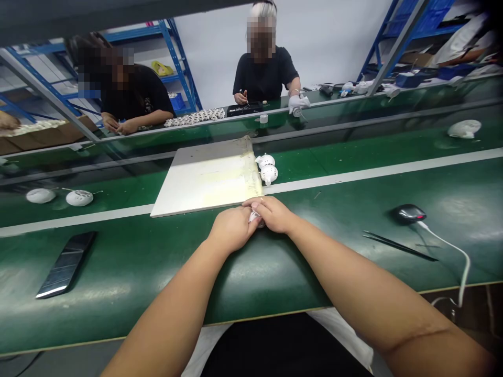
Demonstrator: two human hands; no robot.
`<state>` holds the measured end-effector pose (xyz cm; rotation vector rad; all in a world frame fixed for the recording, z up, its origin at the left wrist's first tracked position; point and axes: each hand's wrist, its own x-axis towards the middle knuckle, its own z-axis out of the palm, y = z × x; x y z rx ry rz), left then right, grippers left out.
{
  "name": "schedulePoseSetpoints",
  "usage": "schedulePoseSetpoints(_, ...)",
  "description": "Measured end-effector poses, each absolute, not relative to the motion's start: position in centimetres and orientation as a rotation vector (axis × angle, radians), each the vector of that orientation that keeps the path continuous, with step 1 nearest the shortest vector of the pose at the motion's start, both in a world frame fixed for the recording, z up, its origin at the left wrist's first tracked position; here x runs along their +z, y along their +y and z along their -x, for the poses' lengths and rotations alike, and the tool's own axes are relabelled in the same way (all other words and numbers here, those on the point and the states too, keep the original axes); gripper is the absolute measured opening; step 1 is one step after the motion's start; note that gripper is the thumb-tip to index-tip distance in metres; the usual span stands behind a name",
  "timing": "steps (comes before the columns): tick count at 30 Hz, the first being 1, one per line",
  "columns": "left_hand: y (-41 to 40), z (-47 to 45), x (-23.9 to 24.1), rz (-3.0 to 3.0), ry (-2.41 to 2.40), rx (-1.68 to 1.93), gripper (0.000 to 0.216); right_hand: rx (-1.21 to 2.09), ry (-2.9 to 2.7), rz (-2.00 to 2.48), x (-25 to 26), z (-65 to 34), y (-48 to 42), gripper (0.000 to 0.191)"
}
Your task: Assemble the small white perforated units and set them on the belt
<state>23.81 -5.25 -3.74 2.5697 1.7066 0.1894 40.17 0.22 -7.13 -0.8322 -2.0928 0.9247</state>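
My left hand (pixel 232 229) and my right hand (pixel 275 213) meet over the green bench, just in front of a white board (pixel 204 175). Both are closed around a small white plastic part (pixel 253 215), which is mostly hidden by the fingers. Beyond my right hand, at the board's right edge, two white rounded plastic housings (pixel 269 174) with slots lie against each other.
A dark phone (pixel 66 264) lies at left; black tweezers (pixel 401 246) and a black device (pixel 409 214) with a white cable lie at right. More white housings (pixel 79 197) rest on the green belt. Two co-workers in black sit opposite, with another person far right.
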Motion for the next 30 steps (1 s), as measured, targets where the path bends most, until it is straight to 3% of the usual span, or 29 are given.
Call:
schedulePoseSetpoints(7,-5.4,-23.8,-3.2,-2.698,1.537,0.104,0.052,1.001,-2.214,0.709,-5.9,-40.7,-0.2,0.04)
schedulePoseSetpoints(16,-5.8,-24.1,-2.9,-2.717,1.479,0.066,0.051,0.994,-2.119,0.748,-6.5,-40.6,-0.4,0.067)
schedulePoseSetpoints(25,-5.7,-24.1,-3.2,-2.705,1.459,0.129,0.045,0.977,-2.068,0.858,-6.5,-40.3,-0.3,0.056)
schedulePoseSetpoints(30,-4.9,-22.8,-3.6,-2.619,1.419,0.297,0.036,1.133,-1.968,0.795,-7.0,-41.0,0.4,0.059)
